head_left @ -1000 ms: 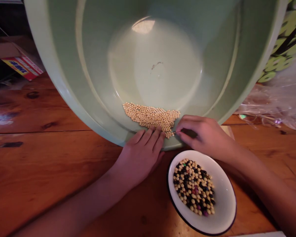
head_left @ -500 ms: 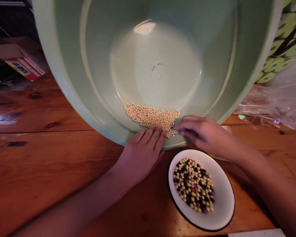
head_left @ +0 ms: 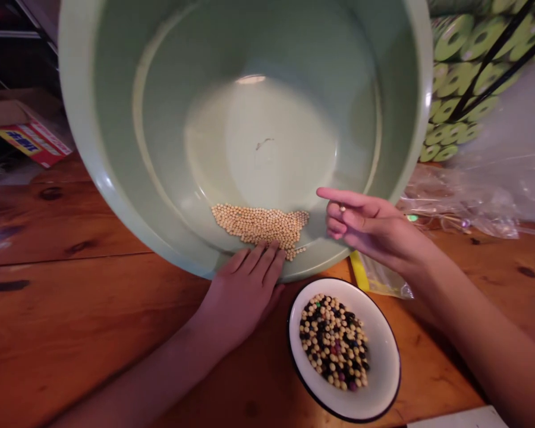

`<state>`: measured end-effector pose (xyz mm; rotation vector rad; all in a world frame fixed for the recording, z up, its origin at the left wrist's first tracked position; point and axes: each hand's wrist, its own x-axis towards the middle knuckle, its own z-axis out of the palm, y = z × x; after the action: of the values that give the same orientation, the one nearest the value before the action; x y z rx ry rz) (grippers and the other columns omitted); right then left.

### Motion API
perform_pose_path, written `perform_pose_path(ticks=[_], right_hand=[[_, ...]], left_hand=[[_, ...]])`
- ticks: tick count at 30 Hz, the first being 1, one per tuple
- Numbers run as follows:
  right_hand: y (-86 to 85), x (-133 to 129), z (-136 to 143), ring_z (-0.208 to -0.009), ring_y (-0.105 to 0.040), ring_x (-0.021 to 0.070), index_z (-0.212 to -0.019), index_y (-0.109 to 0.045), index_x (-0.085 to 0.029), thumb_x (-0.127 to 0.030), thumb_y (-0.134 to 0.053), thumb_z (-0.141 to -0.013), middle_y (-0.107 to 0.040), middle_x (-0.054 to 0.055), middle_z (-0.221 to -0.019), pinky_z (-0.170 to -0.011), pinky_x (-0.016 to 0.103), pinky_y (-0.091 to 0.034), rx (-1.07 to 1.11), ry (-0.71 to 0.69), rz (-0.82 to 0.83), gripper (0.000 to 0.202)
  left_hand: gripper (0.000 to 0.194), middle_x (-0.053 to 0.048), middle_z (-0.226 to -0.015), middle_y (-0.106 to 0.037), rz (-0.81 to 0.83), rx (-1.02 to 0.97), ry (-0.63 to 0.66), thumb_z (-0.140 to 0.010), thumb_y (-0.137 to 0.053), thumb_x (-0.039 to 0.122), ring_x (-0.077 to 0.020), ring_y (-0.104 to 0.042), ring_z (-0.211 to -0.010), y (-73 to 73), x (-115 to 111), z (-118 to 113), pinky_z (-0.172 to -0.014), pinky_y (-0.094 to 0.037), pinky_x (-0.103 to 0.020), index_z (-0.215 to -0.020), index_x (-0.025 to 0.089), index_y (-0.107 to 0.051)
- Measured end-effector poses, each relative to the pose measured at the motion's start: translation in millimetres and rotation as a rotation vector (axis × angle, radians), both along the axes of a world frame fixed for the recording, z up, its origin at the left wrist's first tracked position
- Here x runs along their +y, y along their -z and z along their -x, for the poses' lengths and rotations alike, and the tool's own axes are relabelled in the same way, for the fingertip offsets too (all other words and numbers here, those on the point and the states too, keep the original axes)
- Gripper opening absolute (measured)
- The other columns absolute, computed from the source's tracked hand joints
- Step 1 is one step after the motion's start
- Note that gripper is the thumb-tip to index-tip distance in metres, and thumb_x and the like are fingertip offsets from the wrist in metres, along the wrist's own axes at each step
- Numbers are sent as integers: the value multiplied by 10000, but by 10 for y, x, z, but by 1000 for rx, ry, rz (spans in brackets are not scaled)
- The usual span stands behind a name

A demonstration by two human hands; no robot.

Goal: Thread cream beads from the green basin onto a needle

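A large pale green plastic basin (head_left: pixel 267 172) stands tilted toward me, with a heap of small pale round beads (head_left: pixel 263 224) along its lower inside wall. My left hand (head_left: pixel 245 282) lies over the near rim, fingers stretched flat and their tips touching the heap's lower edge. To the right, my right hand (head_left: pixel 370 223) is raised at the basin's edge, pinching one small pale bead (head_left: pixel 342 208) between thumb and a finger, its index finger pointing out. Below sits a white bowl with a dark rim (head_left: pixel 378 362), holding mixed pale, black and a few coloured beads (head_left: pixel 334 342).
Under everything is a wooden table (head_left: pixel 93 321). A clear bag with a yellow edge (head_left: pixel 383 279) lies beneath my right wrist. Crumpled clear plastic (head_left: pixel 468 202) and stacked green rolls (head_left: pixel 459 77) are at right. A cardboard box (head_left: pixel 31 134) stands at left.
My right hand has lifted away from the heap, turned palm inward, and now shows a bead in its pinch. My left hand stays on the rim. The view has shifted slightly.
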<state>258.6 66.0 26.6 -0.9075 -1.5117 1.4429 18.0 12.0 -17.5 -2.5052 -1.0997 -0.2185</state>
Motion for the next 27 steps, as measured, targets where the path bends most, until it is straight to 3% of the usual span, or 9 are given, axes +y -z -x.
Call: perform_pose_path(ticks=[7,10,16,18,20,24,27], right_hand=[[-70,34,20,-635,-405,158,-855,-498,-216,-144,-395,-811,-332,-2,-691,-660,362,-418,45,44,94,132],[-128,9,57,-557,-316,152,-740,-428,-228,-122,-295,-835,-203,-34,-607,-630,354,-394,45,68,98,194],[-191,-104,133,-537,-271,156,-674,-353,-241,-154,-221,-873,-157,-39,-596,-594,348,-351,18,27,119,253],[-189,-120,159,-533,-263,156,-676,-346,-243,-152,-220,-875,-152,-40,-595,-588,344,-342,18,28,121,252],[-179,-114,173,-533,-258,157,-679,-354,-242,-138,-215,-877,-143,-41,-595,-588,342,-339,31,44,120,264],[-176,-108,140,-529,-303,141,-715,-437,-218,-101,-259,-885,-216,-39,-569,-595,319,-350,103,0,125,272],[-207,-183,79,-563,-453,131,-788,-509,-191,-144,-357,-916,-437,-16,-568,-619,302,-390,164,-260,149,205]], left_hand=[[419,-96,-1364,-553,-16,2,10,-952,-402,311,-229,-556,-1211,-16,7,-9,-976,-442,-365,-1308,129,-527],[417,-90,-1364,-555,-12,12,0,-959,-382,312,-229,-557,-1209,-21,-3,-5,-969,-453,-367,-1309,140,-527],[449,-43,-1453,-462,37,56,16,-950,-401,244,-245,-503,-1270,-25,-9,22,-1026,-419,-408,-1393,315,-420],[458,-22,-1489,-412,39,60,45,-943,-408,204,-230,-455,-1310,-34,-4,19,-1074,-379,-404,-1391,297,-421],[444,-11,-1455,-458,23,54,84,-939,-403,173,-212,-441,-1309,-50,-5,7,-1102,-347,-393,-1373,255,-447],[409,-21,-1208,-627,-29,40,120,-927,-409,131,-188,-543,-1112,-82,-34,-26,-987,-419,-345,-1319,201,-503],[374,-22,-1126,-652,-11,16,154,-924,-421,124,-180,-565,-986,-85,-57,-43,-849,-457,-317,-1281,162,-526]])
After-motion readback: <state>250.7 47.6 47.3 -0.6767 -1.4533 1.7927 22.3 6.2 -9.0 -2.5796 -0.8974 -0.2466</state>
